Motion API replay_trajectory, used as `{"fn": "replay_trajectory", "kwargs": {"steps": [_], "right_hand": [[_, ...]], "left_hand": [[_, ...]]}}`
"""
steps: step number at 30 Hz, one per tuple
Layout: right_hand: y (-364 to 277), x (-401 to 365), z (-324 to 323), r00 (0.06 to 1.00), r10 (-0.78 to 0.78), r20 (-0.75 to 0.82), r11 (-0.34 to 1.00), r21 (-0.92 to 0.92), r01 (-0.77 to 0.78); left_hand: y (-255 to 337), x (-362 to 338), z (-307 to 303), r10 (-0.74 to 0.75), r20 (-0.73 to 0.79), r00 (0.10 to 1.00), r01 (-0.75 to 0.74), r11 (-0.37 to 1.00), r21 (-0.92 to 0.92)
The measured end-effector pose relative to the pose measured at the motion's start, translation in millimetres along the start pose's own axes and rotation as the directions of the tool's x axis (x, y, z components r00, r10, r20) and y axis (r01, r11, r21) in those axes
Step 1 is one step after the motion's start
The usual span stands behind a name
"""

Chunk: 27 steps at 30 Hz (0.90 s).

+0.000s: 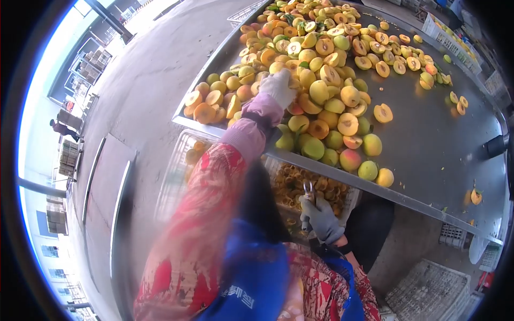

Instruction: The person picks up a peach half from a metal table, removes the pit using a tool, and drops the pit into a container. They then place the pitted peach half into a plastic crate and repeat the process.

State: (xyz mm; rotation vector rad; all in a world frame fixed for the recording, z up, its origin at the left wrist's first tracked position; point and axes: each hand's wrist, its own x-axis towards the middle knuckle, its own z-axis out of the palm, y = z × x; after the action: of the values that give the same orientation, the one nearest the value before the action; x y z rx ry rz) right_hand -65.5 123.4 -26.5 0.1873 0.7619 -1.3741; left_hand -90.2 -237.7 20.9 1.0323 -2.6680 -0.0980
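Note:
My left hand (278, 90), in a white glove, reaches over the front left of a heap of yellow-green peaches (319, 92), many of them cut in half. Its fingers point down among the fruit and are mostly hidden by the back of the hand. Lower down, my right hand (324, 219) in a grey glove is closed around pliers (308, 188), whose two metal jaws point up and stand a little apart. Behind the pliers, below the table edge, a crate holds small brown-orange fruit pieces (300, 182).
The heap lies on a metal table (428, 136) with a raised rim. Beneath its left corner stands a translucent crate (174, 174) with some fruit inside. More crates are at the lower right (428, 289) and the far right (452, 40). A person (64, 130) stands far left.

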Motion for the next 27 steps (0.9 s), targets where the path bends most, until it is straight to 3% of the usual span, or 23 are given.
{"fn": "replay_trajectory", "kwargs": {"steps": [1, 2, 3, 4, 5, 6, 7, 8, 9, 11, 14, 15, 16, 18, 20, 23, 25, 27], "right_hand": [[-8, -15, 32, 0.991, -0.115, -0.064, 0.951, -0.295, 0.091], [-12, -21, 46, 0.966, -0.242, -0.09, 0.807, -0.572, 0.149], [-10, -19, 40, 0.965, -0.247, -0.093, 0.806, -0.573, 0.151], [-8, -12, 33, 0.9, -0.43, 0.071, 0.576, -0.746, 0.334], [-6, -7, 27, 0.792, -0.547, 0.273, 0.278, -0.833, 0.479], [-7, -12, 38, 0.788, -0.548, 0.279, 0.275, -0.83, 0.485], [-11, -21, 54, 0.825, -0.522, 0.217, 0.387, -0.802, 0.455], [-12, -27, 65, 0.863, -0.483, 0.15, 0.5, -0.761, 0.413], [-11, -27, 68, 0.87, -0.473, 0.143, 0.512, -0.759, 0.403], [-3, -28, 70, 0.86, -0.464, 0.213, 0.298, -0.877, 0.378], [3, -33, 82, 0.866, -0.481, 0.139, 0.369, -0.864, 0.343], [5, -31, 82, 0.855, -0.498, 0.146, 0.327, -0.881, 0.341], [9, -30, 79, 0.859, -0.495, 0.133, 0.335, -0.883, 0.329], [14, -22, 74, 0.743, -0.605, 0.288, 0.177, -0.861, 0.477], [16, -19, 73, 0.755, -0.595, 0.274, 0.176, -0.872, 0.456], [17, -18, 74, 0.706, -0.64, 0.303, 0.107, -0.874, 0.473], [15, -17, 74, 0.708, -0.627, 0.324, 0.018, -0.903, 0.429], [16, -16, 71, 0.704, -0.629, 0.331, 0.03, -0.894, 0.447]], "left_hand": [[27, -15, -33, -0.13, -0.041, 0.991, 0.122, 0.979, -0.162], [33, -27, -44, -0.126, -0.042, 0.991, 0.117, 0.979, -0.168], [35, -39, -53, -0.196, -0.074, 0.978, 0.141, 0.876, -0.462], [38, -54, -67, -0.271, -0.082, 0.959, 0.135, 0.692, -0.709], [42, -70, -83, -0.307, 0.064, 0.95, 0.175, 0.35, -0.92], [45, -90, -86, -0.306, 0.057, 0.95, 0.169, 0.354, -0.92], [46, -112, -88, -0.319, 0.129, 0.939, 0.134, -0.005, -0.991], [48, -132, -88, -0.305, 0.207, 0.93, 0.088, -0.363, -0.928], [53, -149, -88, -0.311, 0.22, 0.925, 0.099, -0.36, -0.928], [69, -183, -85, -0.321, 0.318, 0.892, 0.038, -0.647, -0.761], [77, -215, -74, -0.315, 0.482, 0.817, 0.102, -0.745, -0.66], [79, -223, -72, -0.312, 0.495, 0.811, 0.113, -0.747, -0.656], [81, -232, -69, -0.353, 0.421, 0.835, 0.143, -0.6, -0.787], [84, -242, -65, -0.377, 0.247, 0.893, 0.164, -0.238, -0.957], [88, -241, -63, -0.407, 0.329, 0.852, 0.231, -0.271, -0.934], [90, -240, -60, -0.476, 0.307, 0.824, 0.163, -0.32, -0.933], [89, -241, -60, -0.469, 0.352, 0.81, 0.296, -0.191, -0.936], [89, -243, -55, -0.463, 0.321, 0.826, 0.264, -0.186, -0.947]]}}
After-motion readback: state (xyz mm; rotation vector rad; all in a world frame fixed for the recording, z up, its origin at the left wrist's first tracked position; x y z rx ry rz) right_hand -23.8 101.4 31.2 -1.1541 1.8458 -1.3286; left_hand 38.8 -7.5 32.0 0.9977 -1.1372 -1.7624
